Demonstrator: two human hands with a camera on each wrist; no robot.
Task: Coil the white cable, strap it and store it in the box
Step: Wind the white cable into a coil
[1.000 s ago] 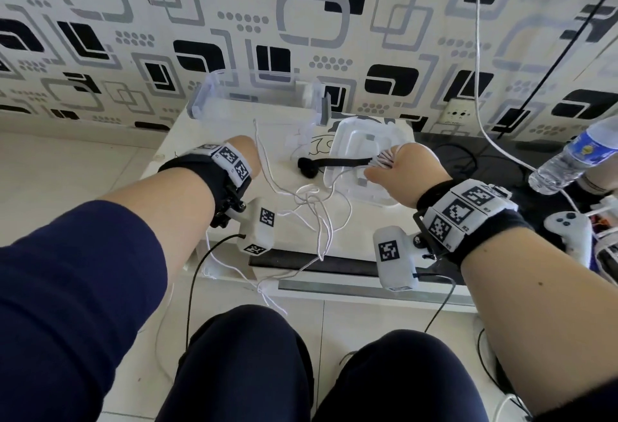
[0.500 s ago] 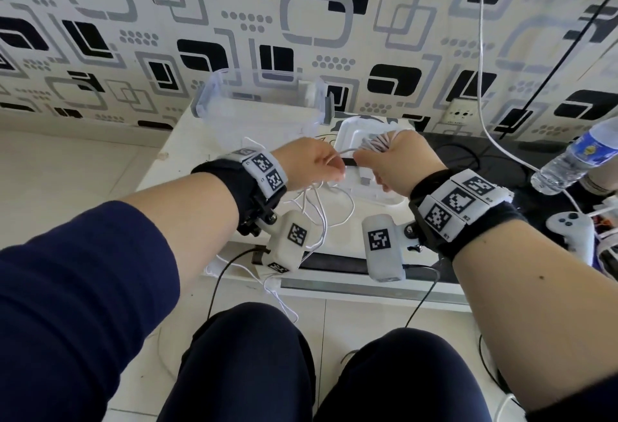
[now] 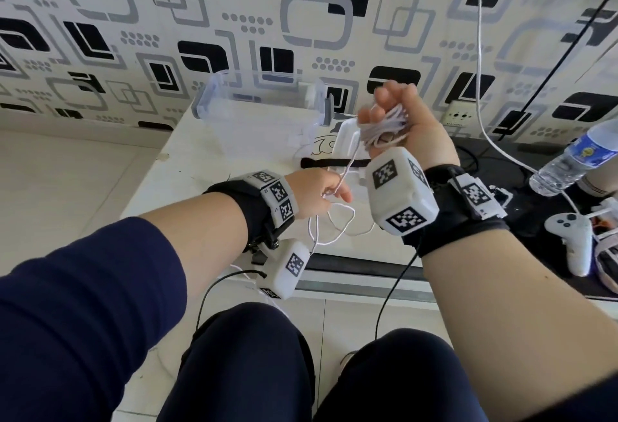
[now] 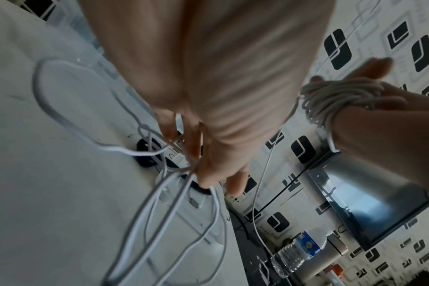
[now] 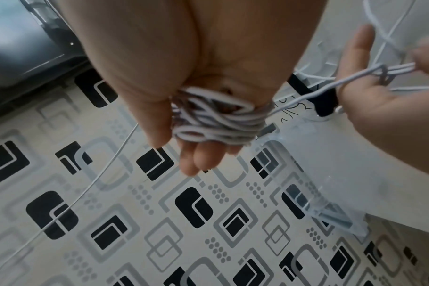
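The white cable (image 3: 384, 127) is wound in several turns around the fingers of my right hand (image 3: 384, 114), which is raised above the table with its thumb against the coil (image 5: 216, 120). One strand runs down from the coil to my left hand (image 3: 334, 191), which pinches the cable (image 4: 174, 183) just above the table. Loose loops (image 3: 337, 221) trail from that hand across the tabletop and over its near edge. The black strap (image 3: 334, 163) lies flat on the table beyond my left hand. The clear plastic box (image 3: 261, 110) stands open at the back by the wall.
A white lid (image 3: 346, 134) lies beside the box, under my right hand. To the right are a water bottle (image 3: 575, 160), a white game controller (image 3: 568, 237) and another white cable (image 3: 481, 87) hanging down the wall. My knees are below the table's (image 3: 200, 167) near edge.
My right hand has risen from the lid and turned palm toward me, showing the coil. My left hand has dropped back toward me, drawing a strand down from the coil.
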